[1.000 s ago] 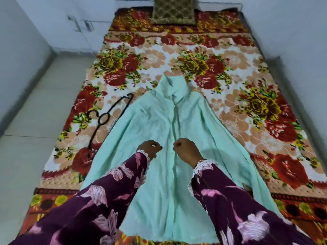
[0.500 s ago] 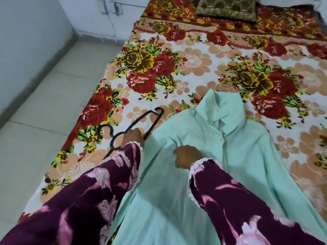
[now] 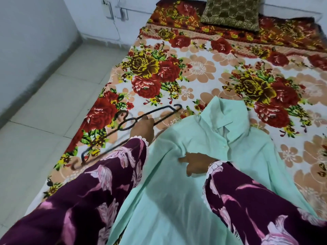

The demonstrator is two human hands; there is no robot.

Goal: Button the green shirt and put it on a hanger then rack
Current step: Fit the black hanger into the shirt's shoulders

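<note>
Your left hand (image 3: 142, 129) is curled around the middle of the black wire hanger (image 3: 123, 127), fingers wrapped at the neck where the hook meets the frame; the hanger is tilted, its far shoulder raised toward the collar and its near end low beside your left sleeve (image 3: 99, 175), and whether that near end touches the bedspread cannot be told through the blur. Your right hand (image 3: 195, 162) lies loosely open, palm down, fingers spread a little, resting on the front of the green shirt (image 3: 177, 200) just below the collar (image 3: 224, 114). The shirt lies face up on the floral bedspread (image 3: 200, 71), placket closed as far as can be seen, with small buttons visible near the neck; the lower part runs out of view between your arms. A brown cushion (image 3: 233, 13) sits at the head of the bed, well apart, and tiled floor (image 3: 40, 110) lies to the left. No rack is visible. Likely risks: the hooked shoulder ends of the hanger may snag the thin fabric as you bring it across; a hanger pushed through a fully buttoned neck may strain the top button; pressing too lightly with the right hand would let the shirt slide and bunch.
</note>
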